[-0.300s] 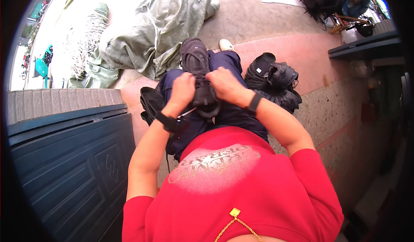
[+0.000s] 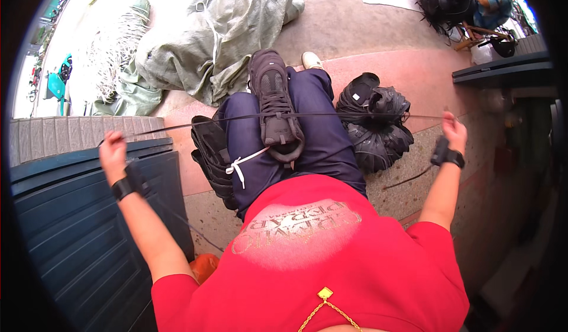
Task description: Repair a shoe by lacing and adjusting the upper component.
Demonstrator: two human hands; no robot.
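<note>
1. Biggest thing around: a grey-green tarp (image 2: 225,30) heaped on the pavement ahead of the seated person, with a bundle of pale netting (image 2: 118,48) lying to its left.
2. A dark blue slatted panel (image 2: 71,225) fills the lower left, right beside the person's left arm.
3. On the person's right there's a pile of black shoes (image 2: 373,125) on the pinkish ground, and a smaller stack of black shoe parts (image 2: 213,154) tucked against the left thigh.
4. The one being worked on is a black shoe (image 2: 275,101), resting sole-down on the lap between the knees, toe pointing away.
5. Both arms are flung wide, elbows out, each wrist wearing a black band.
6. Left hand (image 2: 112,154) is up by the blue panel, fingers curled shut around the end of a black lace (image 2: 331,115).
7. Right hand (image 2: 454,132) is out to the side, fist closed on the other end.
8. That lace runs taut in a nearly straight line across the shoe from hand to hand.
</note>
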